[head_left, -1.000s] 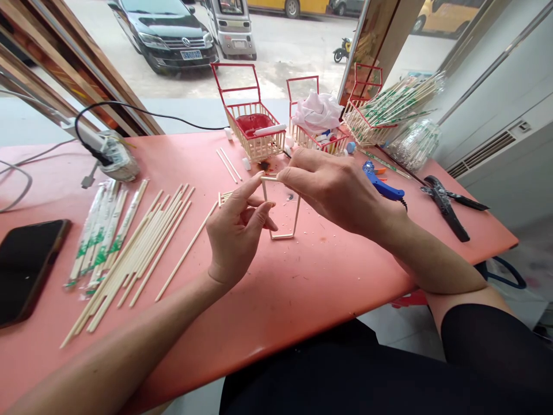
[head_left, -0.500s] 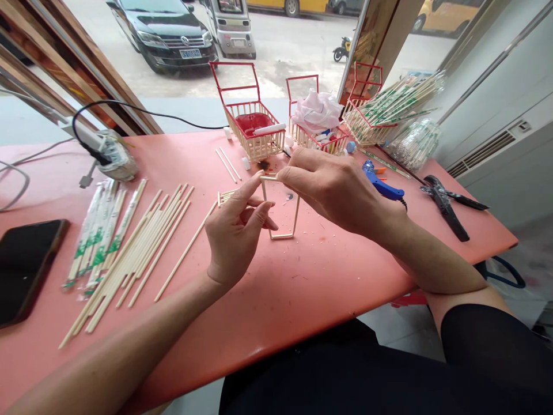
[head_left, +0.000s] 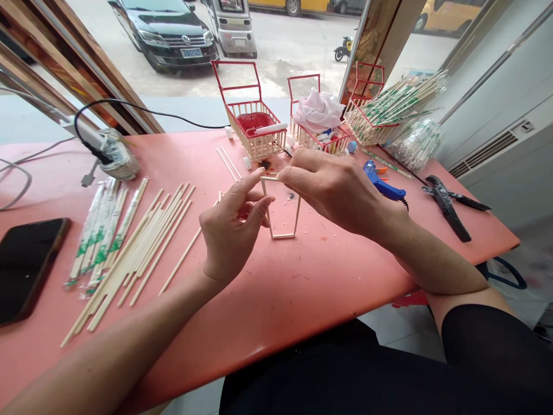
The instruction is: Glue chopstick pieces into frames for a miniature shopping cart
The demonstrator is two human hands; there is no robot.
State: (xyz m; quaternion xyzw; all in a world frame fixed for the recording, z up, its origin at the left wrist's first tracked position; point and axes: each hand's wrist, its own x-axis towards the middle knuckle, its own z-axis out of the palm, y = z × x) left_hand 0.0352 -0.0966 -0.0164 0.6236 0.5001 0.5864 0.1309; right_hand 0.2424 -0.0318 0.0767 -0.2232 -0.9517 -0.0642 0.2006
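Observation:
A small four-sided frame of pale wooden chopsticks (head_left: 283,236) stands over the pink table, narrower at its bottom bar. My left hand (head_left: 228,239) is at its left side, the index fingertip on the upper corner and the thumb across the side stick. My right hand (head_left: 330,184) pinches the top bar near the right corner; its fingertips partly hide that joint. Loose bare chopsticks (head_left: 142,248) lie left of my left hand, one of them partly behind it. Two short sticks (head_left: 228,163) rest beyond it.
Behind my hands stand red-trimmed stick baskets (head_left: 259,144), one holding a crumpled white bag (head_left: 318,109). A blue glue gun (head_left: 382,181) and black-handled cutters (head_left: 447,207) lie to the right. Wrapped chopsticks (head_left: 97,236), a phone (head_left: 28,265) and a power strip (head_left: 116,155) are left.
My left hand has shifted slightly left, its thumb still by the frame's side stick. My right hand and the frame stay nearly still; the view moves a little.

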